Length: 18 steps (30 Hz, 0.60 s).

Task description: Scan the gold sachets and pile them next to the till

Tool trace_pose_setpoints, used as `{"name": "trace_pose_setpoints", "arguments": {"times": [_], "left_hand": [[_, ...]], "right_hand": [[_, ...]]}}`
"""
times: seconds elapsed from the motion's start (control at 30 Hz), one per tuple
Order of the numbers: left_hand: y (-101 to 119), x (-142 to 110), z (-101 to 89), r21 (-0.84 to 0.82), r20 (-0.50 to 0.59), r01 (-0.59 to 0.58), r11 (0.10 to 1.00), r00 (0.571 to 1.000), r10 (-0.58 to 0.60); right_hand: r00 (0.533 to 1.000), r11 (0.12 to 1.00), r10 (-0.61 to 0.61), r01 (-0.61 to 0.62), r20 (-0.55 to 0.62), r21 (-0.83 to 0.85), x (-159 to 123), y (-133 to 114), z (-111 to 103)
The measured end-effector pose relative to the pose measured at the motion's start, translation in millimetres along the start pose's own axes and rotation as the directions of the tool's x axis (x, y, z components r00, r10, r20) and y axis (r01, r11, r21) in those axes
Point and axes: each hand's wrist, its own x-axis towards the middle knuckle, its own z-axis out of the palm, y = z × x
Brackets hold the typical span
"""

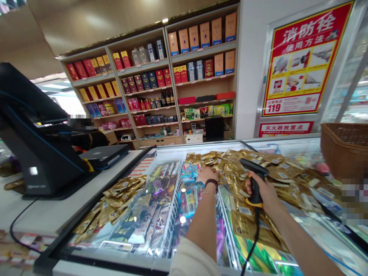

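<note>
My right hand point(266, 191) is wrapped round the handle of a black barcode scanner point(254, 184) with a yellow-orange trim, its cable hanging down. Below and beyond the scanner, many gold foil packets point(281, 174) with white barcode labels lie spread over the glass top of a chest freezer point(198, 264). My left hand point(207, 175), with a beaded bracelet at the wrist, reaches forward to the near edge of these packets. Its fingers look stretched out and partly blend into the foil. A second heap of gold packets point(115, 201) lies at the left of the glass.
Wire baskets point(172, 214) of frozen goods show under the glass. A till screen point(31, 126) and a flat black device point(106, 156) stand on the left counter. A wicker basket point(342, 149) sits at the right. Behind are shelves point(201, 50) of boxed bottles and a red sign point(304, 57).
</note>
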Motion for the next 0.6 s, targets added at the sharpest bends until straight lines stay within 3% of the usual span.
{"name": "trace_pose_setpoints", "arguments": {"times": [0.1,0.2,0.33,0.47,0.6], "left_hand": [[-22,-6,-8.0,-0.010,-0.013,-0.065,0.998,0.998,0.065],[-48,-13,-19.1,-0.121,-0.069,-0.165,0.979,0.985,0.157],[-77,-20,-38.0,-0.327,-0.202,-0.177,0.929,0.973,0.114],[-96,-22,-52.7,-0.598,-0.175,-0.135,0.790,0.984,0.036],[-116,-22,-67.8,-0.784,-0.151,-0.100,0.612,0.988,-0.032]], "right_hand": [[1.000,1.000,-0.013,0.013,-0.011,0.007,-4,-1,3],[1.000,1.000,-0.022,0.022,-0.008,-0.011,-8,-4,7],[1.000,0.995,-0.025,0.025,-0.004,-0.102,-13,-8,15],[0.996,0.986,-0.053,0.063,0.069,-0.152,-24,-7,31],[0.985,0.982,0.030,0.002,0.167,-0.189,-38,-1,53]]}}
